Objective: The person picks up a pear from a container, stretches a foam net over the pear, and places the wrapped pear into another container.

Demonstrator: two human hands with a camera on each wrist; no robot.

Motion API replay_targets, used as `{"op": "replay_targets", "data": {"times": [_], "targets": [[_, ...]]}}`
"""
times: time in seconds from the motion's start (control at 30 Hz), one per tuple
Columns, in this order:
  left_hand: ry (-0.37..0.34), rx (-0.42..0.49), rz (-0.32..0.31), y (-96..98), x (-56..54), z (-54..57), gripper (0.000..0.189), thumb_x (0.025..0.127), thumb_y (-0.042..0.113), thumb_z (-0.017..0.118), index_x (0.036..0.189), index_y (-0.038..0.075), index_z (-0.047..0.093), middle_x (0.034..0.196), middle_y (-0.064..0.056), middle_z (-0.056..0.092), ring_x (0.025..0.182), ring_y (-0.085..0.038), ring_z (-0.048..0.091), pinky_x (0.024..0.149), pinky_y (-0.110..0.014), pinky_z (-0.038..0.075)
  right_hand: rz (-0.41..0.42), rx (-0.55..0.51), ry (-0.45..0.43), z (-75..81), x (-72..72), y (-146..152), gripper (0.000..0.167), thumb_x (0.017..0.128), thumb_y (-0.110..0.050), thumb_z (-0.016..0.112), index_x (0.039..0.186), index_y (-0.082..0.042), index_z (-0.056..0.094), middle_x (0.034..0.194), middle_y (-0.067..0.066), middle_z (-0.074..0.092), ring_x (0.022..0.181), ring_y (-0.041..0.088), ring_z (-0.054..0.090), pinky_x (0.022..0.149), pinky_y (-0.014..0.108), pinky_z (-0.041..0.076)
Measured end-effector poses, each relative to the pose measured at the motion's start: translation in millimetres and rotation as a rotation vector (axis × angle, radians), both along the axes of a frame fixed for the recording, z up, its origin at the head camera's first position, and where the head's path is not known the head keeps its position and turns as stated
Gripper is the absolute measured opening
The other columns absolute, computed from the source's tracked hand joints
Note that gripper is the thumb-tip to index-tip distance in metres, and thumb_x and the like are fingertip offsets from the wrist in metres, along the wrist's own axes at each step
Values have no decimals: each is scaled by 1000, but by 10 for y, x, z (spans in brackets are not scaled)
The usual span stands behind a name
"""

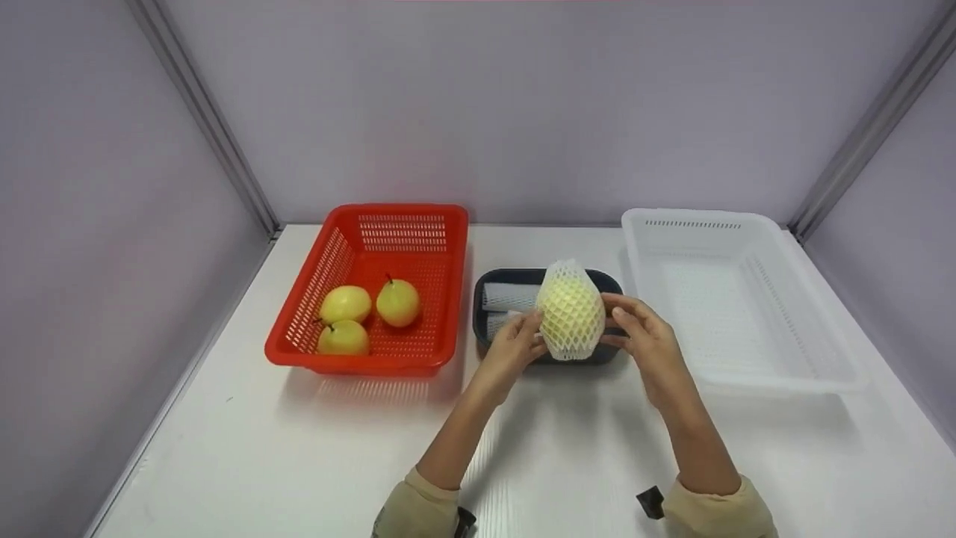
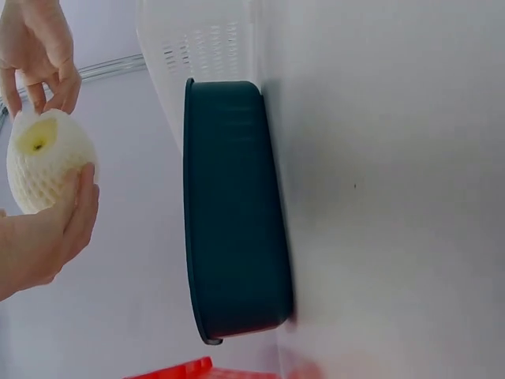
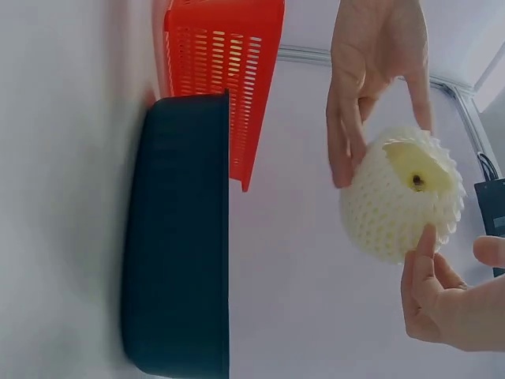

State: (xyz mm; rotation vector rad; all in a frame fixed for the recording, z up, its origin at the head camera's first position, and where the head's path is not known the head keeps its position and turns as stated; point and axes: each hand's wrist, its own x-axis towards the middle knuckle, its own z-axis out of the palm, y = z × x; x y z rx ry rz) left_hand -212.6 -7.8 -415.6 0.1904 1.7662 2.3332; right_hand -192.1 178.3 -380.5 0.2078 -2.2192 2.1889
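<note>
A pale yellow pear in a white foam net (image 1: 571, 314) is held up above a dark teal tub (image 1: 489, 347). My left hand (image 1: 511, 355) grips it from the left, with fingers and thumb spread around its side. On the right side, the fingertips of my right hand (image 1: 648, 340) touch the net, and the right wrist view shows that thumb standing apart from the fruit. The net is open at one end, where the pear's bare end (image 3: 418, 180) shows. More white foam nets (image 1: 511, 297) lie in the tub, partly hidden by the held fruit and left hand.
To the left stands a red basket (image 1: 280, 351) holding three yellow pears (image 1: 398, 302). A white basket (image 1: 736, 314) with nothing visible in it stands on the right. Pale panels (image 1: 523, 112) enclose the back and sides of the white table (image 1: 299, 463).
</note>
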Motion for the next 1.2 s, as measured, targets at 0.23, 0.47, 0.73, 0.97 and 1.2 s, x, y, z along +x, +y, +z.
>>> {"op": "replay_targets", "data": {"times": [0.23,0.47,0.73,0.97,1.2], "targets": [[-70,38,-84,93,-49,-74,60,93,37,51,130,-8,36,119,-15,54,110,-23,52,94,-34,39,53,8,46,36,46,-45,33,96,-12,47,125,5,46,125,14,45,109,25,47,88,37,44],[-255,433,-185,103,-69,-136,56,94,33,43,134,-5,31,120,-18,47,111,-25,48,97,-35,36,-53,-9,164,5,44,-39,28,94,-4,49,120,7,52,122,16,50,113,22,46,91,33,41],[-295,537,-390,87,-13,-127,68,93,50,37,140,2,27,128,-20,43,115,-34,47,97,-37,35,2,159,123,-87,-11,-18,38,94,-12,52,131,-4,47,128,10,48,119,16,41,99,34,32],[-253,403,-577,66,13,-174,82,90,64,24,134,-5,36,121,-28,51,114,-37,49,97,-41,36,28,161,121,-106,-19,-5,40,97,-20,46,135,-6,43,133,9,45,122,17,39,101,37,29],[-222,353,-612,56,15,-184,86,91,64,19,132,-8,38,116,-26,55,111,-37,51,96,-43,36,19,178,128,-104,-15,6,40,98,-22,44,134,-6,43,132,7,46,121,16,40,99,35,32]]}}
